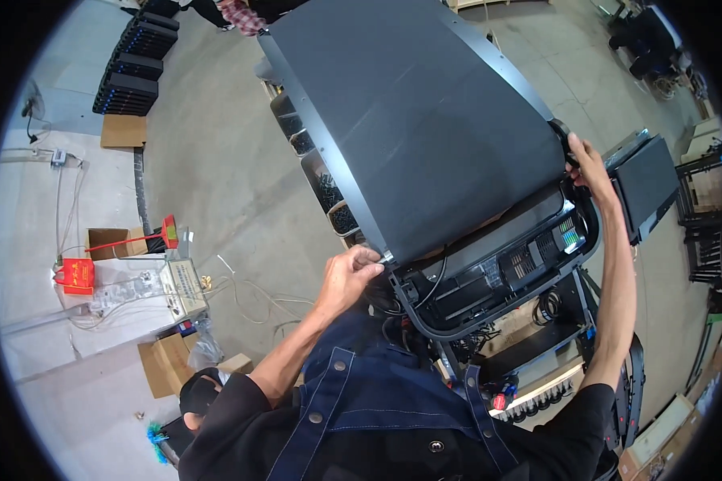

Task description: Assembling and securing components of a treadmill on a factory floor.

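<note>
In front of me lies a treadmill deck (pixel 425 120) with a wide black belt, metal side rails running along both edges. My left hand (pixel 349 276) is at the near end of the left side rail (pixel 353 204), thumb and fingers pinched on its tip. At the deck's near right corner, my right hand (pixel 590 168) has its fingers closed round a black curved plastic piece (pixel 562 132); the fingers partly hide it. Below the belt's near edge sits a black frame (pixel 457 325) with a motor bay (pixel 529 264) and a loose black cable (pixel 441 276).
Black bins of small hardware (pixel 325 180) stand along the deck's left side. Another person's plaid sleeve (pixel 242 16) shows at the far left corner, and a capped person (pixel 200 397) is at lower left. A black panel unit (pixel 648 180) stands right. Thin cables (pixel 253 297) cross the floor.
</note>
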A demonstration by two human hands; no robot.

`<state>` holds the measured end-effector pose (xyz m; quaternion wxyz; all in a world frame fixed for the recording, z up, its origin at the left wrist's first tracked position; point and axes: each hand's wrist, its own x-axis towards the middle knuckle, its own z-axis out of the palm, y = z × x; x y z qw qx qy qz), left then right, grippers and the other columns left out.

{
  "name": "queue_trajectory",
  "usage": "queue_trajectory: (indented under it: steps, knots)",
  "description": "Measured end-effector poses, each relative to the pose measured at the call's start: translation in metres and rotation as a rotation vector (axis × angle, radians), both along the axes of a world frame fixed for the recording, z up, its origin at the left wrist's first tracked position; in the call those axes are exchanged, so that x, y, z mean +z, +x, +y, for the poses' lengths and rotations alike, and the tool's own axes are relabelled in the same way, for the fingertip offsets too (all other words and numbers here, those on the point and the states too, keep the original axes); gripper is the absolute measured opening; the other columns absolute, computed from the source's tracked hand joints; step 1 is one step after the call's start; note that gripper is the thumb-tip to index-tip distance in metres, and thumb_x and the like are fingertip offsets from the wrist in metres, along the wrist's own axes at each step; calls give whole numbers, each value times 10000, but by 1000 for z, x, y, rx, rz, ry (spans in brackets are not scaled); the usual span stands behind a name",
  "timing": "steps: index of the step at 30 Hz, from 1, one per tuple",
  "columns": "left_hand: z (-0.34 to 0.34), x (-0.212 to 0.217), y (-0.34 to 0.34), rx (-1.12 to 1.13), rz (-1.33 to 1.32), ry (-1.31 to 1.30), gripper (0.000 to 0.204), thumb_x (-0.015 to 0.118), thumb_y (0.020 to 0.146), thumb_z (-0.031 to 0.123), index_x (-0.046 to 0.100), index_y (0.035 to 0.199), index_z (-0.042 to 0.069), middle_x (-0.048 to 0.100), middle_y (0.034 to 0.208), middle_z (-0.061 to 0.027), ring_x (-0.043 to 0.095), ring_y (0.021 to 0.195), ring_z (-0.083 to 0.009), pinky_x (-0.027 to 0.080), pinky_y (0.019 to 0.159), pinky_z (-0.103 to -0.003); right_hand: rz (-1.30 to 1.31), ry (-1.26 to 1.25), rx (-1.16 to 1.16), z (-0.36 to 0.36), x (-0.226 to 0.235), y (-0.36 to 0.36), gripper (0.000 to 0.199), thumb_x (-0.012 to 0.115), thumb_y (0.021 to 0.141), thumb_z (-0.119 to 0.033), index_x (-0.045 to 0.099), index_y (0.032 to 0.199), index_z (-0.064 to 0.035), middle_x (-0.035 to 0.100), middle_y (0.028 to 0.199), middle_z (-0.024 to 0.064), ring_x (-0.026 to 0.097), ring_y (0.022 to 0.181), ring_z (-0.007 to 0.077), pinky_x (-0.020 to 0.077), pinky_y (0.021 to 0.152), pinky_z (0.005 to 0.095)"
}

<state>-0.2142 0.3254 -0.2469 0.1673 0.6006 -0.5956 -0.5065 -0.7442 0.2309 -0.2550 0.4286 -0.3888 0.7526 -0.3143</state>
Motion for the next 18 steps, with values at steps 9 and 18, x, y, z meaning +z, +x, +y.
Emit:
queue_trajectory:
  steps: [9,18]
  knots:
    - [18,-8,-1,21,75,-9,160,714,866,57,708,991,-43,735,825,-84,668,769,-108,550,726,-290,11,-198,-240,27,-8,16,599,661,912,-597,640,670,-50,557,567,19,517,524,122,407,515,284]
    - [59,12,-28,-9,270,23,146,726,882,34,698,987,-63,710,797,-47,631,697,-73,518,641,-234,86,-99,-289,110,-4,-4,527,646,939,-493,684,758,0,602,586,42,536,501,114,416,483,284]
